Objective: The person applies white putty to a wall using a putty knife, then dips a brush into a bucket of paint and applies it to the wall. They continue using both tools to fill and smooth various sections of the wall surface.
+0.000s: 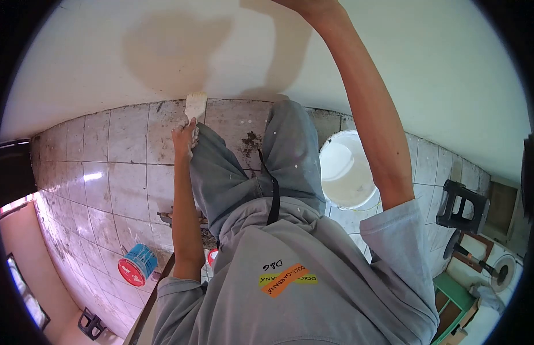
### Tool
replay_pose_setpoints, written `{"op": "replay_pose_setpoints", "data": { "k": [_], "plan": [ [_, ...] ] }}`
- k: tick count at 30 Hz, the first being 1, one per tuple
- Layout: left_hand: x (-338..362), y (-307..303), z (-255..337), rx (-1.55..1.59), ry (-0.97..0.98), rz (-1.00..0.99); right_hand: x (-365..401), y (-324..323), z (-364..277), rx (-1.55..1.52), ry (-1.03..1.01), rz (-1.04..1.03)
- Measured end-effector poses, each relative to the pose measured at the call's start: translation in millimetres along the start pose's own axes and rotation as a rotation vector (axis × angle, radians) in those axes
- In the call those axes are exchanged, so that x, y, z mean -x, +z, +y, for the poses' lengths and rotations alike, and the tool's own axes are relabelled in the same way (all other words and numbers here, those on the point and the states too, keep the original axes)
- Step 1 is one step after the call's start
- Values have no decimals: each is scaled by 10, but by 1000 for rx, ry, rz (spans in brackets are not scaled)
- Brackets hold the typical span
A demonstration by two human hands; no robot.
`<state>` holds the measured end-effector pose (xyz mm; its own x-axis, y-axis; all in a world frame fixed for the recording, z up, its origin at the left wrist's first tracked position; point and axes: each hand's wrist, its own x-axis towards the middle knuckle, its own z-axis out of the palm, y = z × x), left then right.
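My left hand (185, 137) is closed round the handle of a paintbrush (195, 107). The brush's pale, paint-covered bristles point up to where the white wall (106, 63) meets the tiled floor, right at the wall's lower edge. My right arm stretches up along the wall, and only the heel of my right hand (304, 4) shows at the top edge; its fingers are out of frame. Below my right forearm stands a white bucket (363, 198) holding white paint. My bent knees in grey trousers (293, 141) are close to the wall, between brush and bucket.
On the floor to the left lies a blue and red tin (137, 264). Black plastic stools stand at the right (462, 207) and lower left (91, 324). A green piece of furniture (454, 296) is at the lower right. Dark stains mark the floor tiles (127, 181).
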<state>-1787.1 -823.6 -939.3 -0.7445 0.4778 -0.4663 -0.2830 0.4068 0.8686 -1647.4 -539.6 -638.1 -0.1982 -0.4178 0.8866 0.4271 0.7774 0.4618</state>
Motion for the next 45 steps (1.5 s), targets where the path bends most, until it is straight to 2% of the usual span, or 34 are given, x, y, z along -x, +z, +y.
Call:
{"op": "replay_pose_setpoints", "data": {
  "k": [3,5,7,9,13,16,19,22,23,26,27,29,31,33,36,39,42,45],
  "plan": [
    [55,27,67,34,24,8,-96,-129,-60,48,23,-104],
    [97,27,100,52,25,15,-225,-296,-134,-126,247,-336],
    [78,42,91,67,-1,8,-212,-281,-126,-146,242,-329],
    [-45,-26,-33,81,22,-47,-92,-108,-45,-16,10,-78],
    [-129,-53,-116,37,26,-31,-89,-150,-61,17,19,-146],
    [-66,-90,-17,26,57,-100,-80,-157,-59,14,37,-157],
    [-147,-154,-49,168,97,-161,-79,-108,-43,18,42,-125],
    [-281,-260,-57,257,51,-222,-149,-193,-55,2,57,-182],
    [-215,-240,99,199,-8,-141,-171,-215,-59,0,59,-198],
    [-359,-330,170,285,-89,-103,18,-129,-33,67,77,-253],
    [-726,-417,-131,-318,436,17,6,-102,-23,38,76,-225],
    [-1054,-616,-181,-969,904,102,-69,-95,-46,3,116,-185],
    [-865,-535,220,-785,699,69,-125,-122,-63,28,121,-213],
    [-660,-418,632,-364,343,107,-141,-125,-64,18,122,-214],
    [-514,-417,965,-167,212,37,-135,-126,-64,26,122,-219],
    [-284,-480,1286,-16,233,-62,-130,-149,-69,37,126,-247],
    [17,-493,1864,-185,327,18,-154,-163,-71,51,116,-256],
    [406,-563,2435,-76,341,-24,-173,-175,-77,52,114,-256]
  ]
}}
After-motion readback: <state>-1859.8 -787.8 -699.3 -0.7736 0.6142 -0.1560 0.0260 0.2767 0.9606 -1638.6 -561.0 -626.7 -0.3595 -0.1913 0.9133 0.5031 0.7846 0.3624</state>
